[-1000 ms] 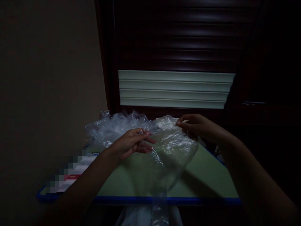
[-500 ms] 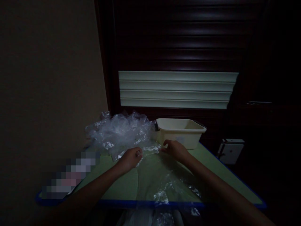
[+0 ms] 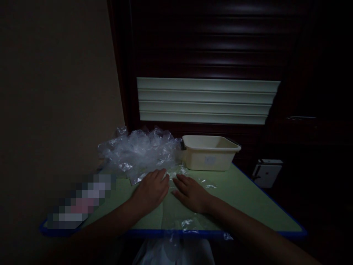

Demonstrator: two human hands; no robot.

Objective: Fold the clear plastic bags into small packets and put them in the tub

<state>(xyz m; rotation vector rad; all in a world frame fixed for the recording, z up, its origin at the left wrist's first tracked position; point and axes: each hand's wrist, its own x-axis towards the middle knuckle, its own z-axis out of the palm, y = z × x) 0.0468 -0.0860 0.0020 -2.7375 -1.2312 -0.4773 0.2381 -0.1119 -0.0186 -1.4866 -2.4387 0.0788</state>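
Observation:
A clear plastic bag (image 3: 179, 217) lies spread over the middle of the green table and hangs over its front edge. My left hand (image 3: 152, 189) rests palm down on the bag's left side, fingers stretched forward. Facing it, my right hand (image 3: 192, 192) lies flat on the bag with its fingers spread. A narrow gap separates the two hands, and neither holds anything. Just beyond my left hand is a heap of crumpled clear plastic bags (image 3: 140, 149).
A cream plastic bin (image 3: 209, 156) with dark handles stands at the back of the green table (image 3: 256, 209), which has a blue edge. A blurred-out flat item (image 3: 82, 202) lies at the left. A white box (image 3: 267, 175) stands beyond the right edge. Dark slatted panels (image 3: 209, 48) rise behind.
Both hands have gone from pinching the bag's far end to lying flat on it, slightly nearer me. The plastic is flatter on the table. The view has shifted slightly.

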